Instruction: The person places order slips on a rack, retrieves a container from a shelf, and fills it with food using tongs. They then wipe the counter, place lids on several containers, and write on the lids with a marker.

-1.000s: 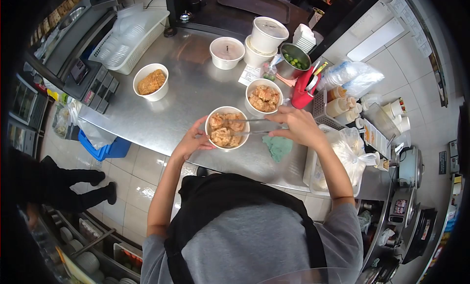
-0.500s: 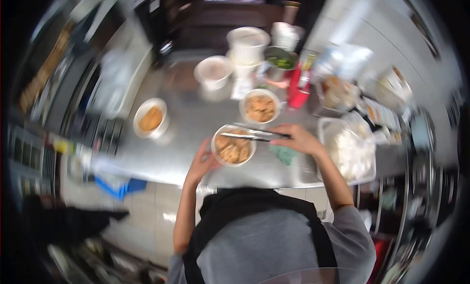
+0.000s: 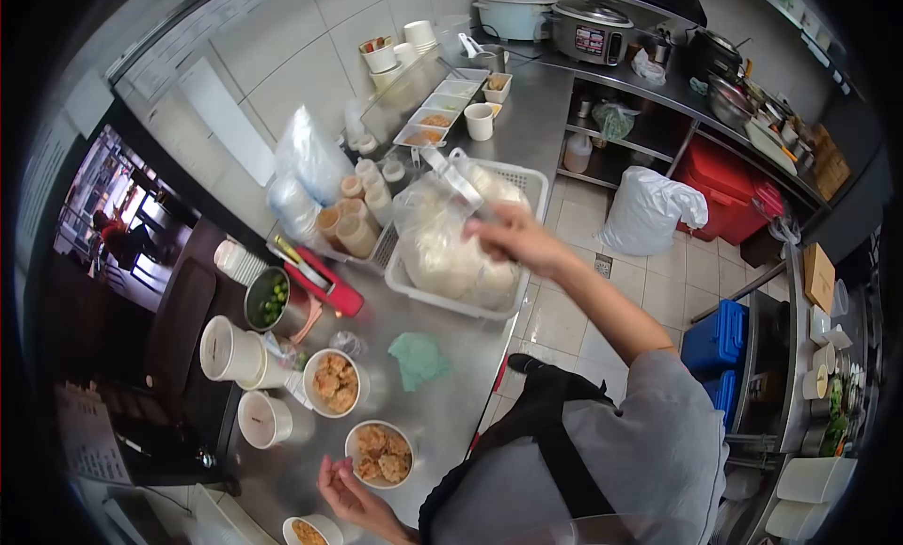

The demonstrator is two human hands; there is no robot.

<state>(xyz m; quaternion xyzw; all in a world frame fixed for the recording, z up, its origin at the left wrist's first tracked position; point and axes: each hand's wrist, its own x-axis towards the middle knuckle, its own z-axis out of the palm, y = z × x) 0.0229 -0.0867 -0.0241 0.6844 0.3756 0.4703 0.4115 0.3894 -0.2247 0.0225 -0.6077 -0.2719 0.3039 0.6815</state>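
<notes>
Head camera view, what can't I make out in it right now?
In the head view:
Tongs: gripped end covered by the right hand.
Lowest bowl: cut off by the bottom edge.
Bag in the basket: contents veiled by cloudy plastic.
Receipt: print too small, partly hidden by another bowl.

The right hand point(image 3: 515, 239) grips metal tongs point(image 3: 457, 182), which reach out from it above a clear plastic bag point(image 3: 435, 239) in a white basket point(image 3: 437, 301). The left hand point(image 3: 352, 494), fingers loosely parted and holding nothing, is just beside a bowl of browned pieces point(image 3: 380, 454); whether they touch is unclear. A second such bowl point(image 3: 333, 383) stands farther from that hand, and a third bowl point(image 3: 310, 531) sits on its other side. A crumpled green cloth point(image 3: 419, 360) lies between both hands.
</notes>
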